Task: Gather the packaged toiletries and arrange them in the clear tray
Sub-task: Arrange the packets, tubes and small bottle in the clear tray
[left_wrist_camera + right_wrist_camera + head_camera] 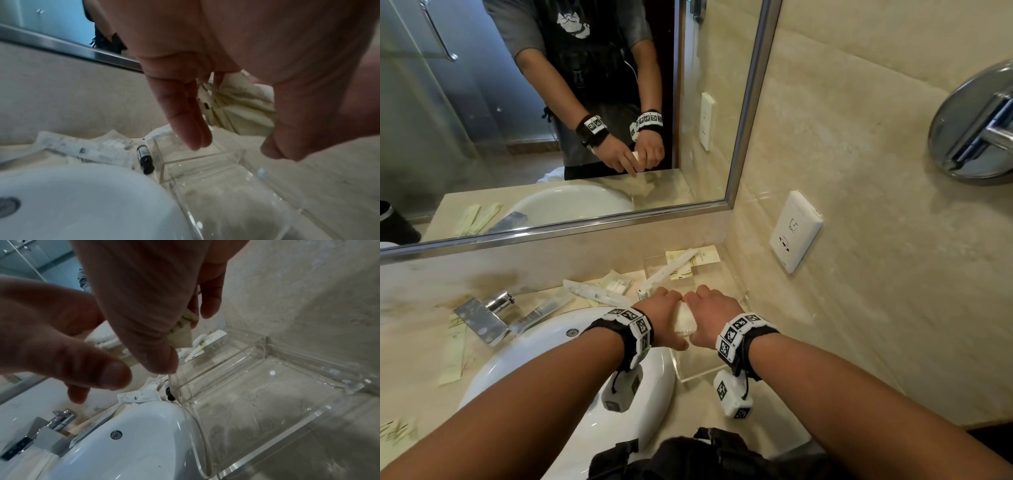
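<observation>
Head view: the left hand (666,317) and right hand (710,317) are meeting above the clear tray (697,377), both pinching one cream packet (685,322) held between them over the tray's near compartment. Packaged toiletries (688,262) are lying in the tray's far compartment, and more packets (599,293) are lying loose on the worktop (767,407) beside the white basin (571,373) and tap (482,320). Left wrist view: the fingers (185,116) are pointing down with the thumb opposite, and a small dark bottle (145,160), hidden from the head view, is lying on the worktop just beside the tray's left wall (162,168). Right wrist view: the finger and thumb are closing on the packet's serrated edge (182,337); the tray's near compartment (257,402) is showing only bare floor directly below the hand.
</observation>
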